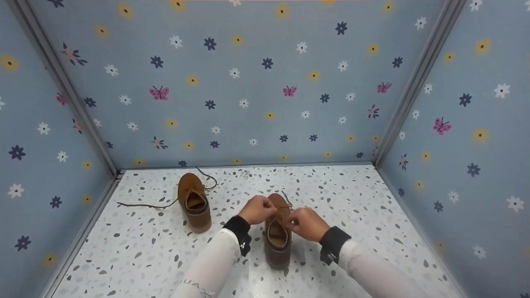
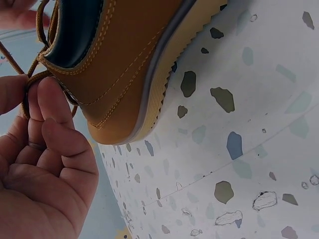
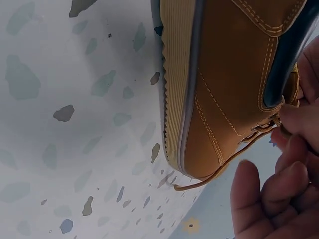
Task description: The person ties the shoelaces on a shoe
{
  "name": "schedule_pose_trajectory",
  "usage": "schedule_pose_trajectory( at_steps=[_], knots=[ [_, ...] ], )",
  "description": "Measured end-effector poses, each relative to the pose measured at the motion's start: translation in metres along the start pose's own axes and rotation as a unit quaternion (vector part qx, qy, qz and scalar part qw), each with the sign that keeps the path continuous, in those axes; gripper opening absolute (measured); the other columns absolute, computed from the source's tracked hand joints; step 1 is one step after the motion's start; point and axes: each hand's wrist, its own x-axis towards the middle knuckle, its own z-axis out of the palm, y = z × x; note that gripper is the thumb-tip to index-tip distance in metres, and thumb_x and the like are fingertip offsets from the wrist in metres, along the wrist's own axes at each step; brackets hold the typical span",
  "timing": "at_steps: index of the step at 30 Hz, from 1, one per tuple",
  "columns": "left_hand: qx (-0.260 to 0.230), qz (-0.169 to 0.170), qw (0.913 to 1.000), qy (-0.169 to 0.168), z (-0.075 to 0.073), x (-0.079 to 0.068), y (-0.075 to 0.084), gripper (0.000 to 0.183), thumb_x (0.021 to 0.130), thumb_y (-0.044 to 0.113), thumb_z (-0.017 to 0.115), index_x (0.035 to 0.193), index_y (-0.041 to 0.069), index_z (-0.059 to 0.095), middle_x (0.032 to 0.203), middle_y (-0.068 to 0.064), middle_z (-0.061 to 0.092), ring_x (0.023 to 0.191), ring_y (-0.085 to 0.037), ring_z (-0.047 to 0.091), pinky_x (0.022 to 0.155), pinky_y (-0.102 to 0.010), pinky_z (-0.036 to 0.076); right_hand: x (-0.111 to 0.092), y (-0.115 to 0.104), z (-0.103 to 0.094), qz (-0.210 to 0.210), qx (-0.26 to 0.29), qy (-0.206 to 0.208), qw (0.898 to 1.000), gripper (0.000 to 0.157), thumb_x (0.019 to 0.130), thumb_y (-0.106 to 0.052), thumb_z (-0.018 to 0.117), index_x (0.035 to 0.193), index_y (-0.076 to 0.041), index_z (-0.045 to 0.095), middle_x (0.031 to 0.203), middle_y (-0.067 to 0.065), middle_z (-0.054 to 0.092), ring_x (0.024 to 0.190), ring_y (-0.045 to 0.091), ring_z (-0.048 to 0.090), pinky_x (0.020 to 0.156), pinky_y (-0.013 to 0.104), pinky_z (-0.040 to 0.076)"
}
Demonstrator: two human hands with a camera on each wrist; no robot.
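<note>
A brown lace-up shoe (image 1: 278,257) stands on the speckled surface between both hands, its toe pointing away. My left hand (image 1: 257,210) is at the left of the lacing; in the left wrist view its thumb and fingers pinch a loop of brown shoelace (image 2: 40,75). On the other side, my right hand (image 1: 306,223) pinches the lace close to the top of the tongue, as the right wrist view shows. One lace end (image 3: 197,185) trails down past the toe. The fingertips partly cover the knot area in the head view.
A matching brown shoe (image 1: 198,217) stands to the left, its untied laces (image 1: 153,205) spread to both sides. Blue flowered panels (image 1: 248,91) enclose the white speckled surface (image 1: 356,198) at the back and sides, with grey corner posts (image 1: 401,103).
</note>
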Motion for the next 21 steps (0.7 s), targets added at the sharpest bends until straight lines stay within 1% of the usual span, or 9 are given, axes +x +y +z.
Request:
schedule_pose_trajectory(
  at_steps=[2,7,10,12,16,18,21],
  knots=[
    [0.0,-0.003,1.0,-0.001,0.0001,0.0004,-0.0001,0.015,0.097,0.019,0.068,0.091,0.007,0.075,0.088,-0.003,0.071,0.075,-0.012,0.059,0.069,-0.026,0.048,0.0004,0.0004,0.0,-0.014,-0.008,0.003,1.0,0.01,0.087,-0.006,0.077,0.087,-0.015,0.081,0.082,-0.003,0.077,0.073,0.004,0.063,0.068,0.023,0.053],
    [-0.003,-0.007,1.0,-0.005,-0.0004,0.0004,0.0,0.015,0.098,0.019,0.067,0.093,0.008,0.076,0.09,-0.004,0.073,0.074,-0.012,0.06,0.068,-0.026,0.049,-0.0001,0.0,-0.0009,-0.058,-0.012,0.026,0.998,0.012,0.082,-0.002,0.078,0.083,-0.014,0.08,0.079,-0.001,0.075,0.073,0.007,0.064,0.068,0.023,0.054],
    [-0.008,-0.008,0.9999,-0.007,-0.0003,0.0004,0.0004,0.016,0.099,0.019,0.067,0.093,0.007,0.076,0.09,-0.004,0.074,0.073,-0.011,0.061,0.068,-0.025,0.049,0.0,-0.0002,-0.0016,-0.065,-0.009,0.041,0.997,0.013,0.081,0.0,0.078,0.079,-0.014,0.078,0.076,-0.002,0.074,0.069,0.005,0.062,0.065,0.021,0.052],
    [-0.012,-0.007,0.9999,-0.009,0.0001,0.0004,0.0004,0.016,0.099,0.018,0.067,0.093,0.007,0.075,0.088,-0.004,0.073,0.072,-0.011,0.061,0.068,-0.025,0.049,0.0002,0.0003,-0.0017,-0.057,-0.001,0.042,0.997,0.015,0.079,0.002,0.077,0.075,-0.012,0.075,0.07,-0.002,0.071,0.063,0.003,0.057,0.06,0.02,0.048],
    [-0.011,-0.011,0.9999,-0.004,0.002,0.0017,0.0,0.015,0.098,0.019,0.067,0.092,0.008,0.076,0.087,-0.002,0.073,0.073,-0.01,0.06,0.068,-0.025,0.049,0.0,0.0013,-0.0024,-0.017,0.017,0.02,1.0,0.019,0.076,0.003,0.074,0.065,-0.01,0.068,0.059,-0.006,0.061,0.054,0.0,0.044,0.052,0.017,0.038],
    [-0.011,-0.012,0.9999,0.0,0.0026,0.002,-0.0002,0.014,0.097,0.019,0.068,0.092,0.008,0.076,0.087,-0.002,0.073,0.073,-0.01,0.06,0.069,-0.025,0.05,0.0,0.0015,-0.0029,-0.001,0.023,0.008,1.0,0.019,0.076,0.003,0.073,0.062,-0.009,0.067,0.056,-0.008,0.058,0.051,0.0,0.042,0.049,0.017,0.035],
    [-0.012,-0.013,0.9998,0.003,0.0031,0.0022,-0.0002,0.014,0.097,0.019,0.069,0.092,0.008,0.075,0.089,-0.003,0.073,0.075,-0.011,0.061,0.07,-0.025,0.05,0.0006,0.0007,-0.0036,0.033,0.042,0.001,0.999,0.018,0.076,0.0,0.073,0.061,-0.009,0.067,0.055,-0.01,0.054,0.049,0.001,0.043,0.047,0.018,0.034]
  ],
)
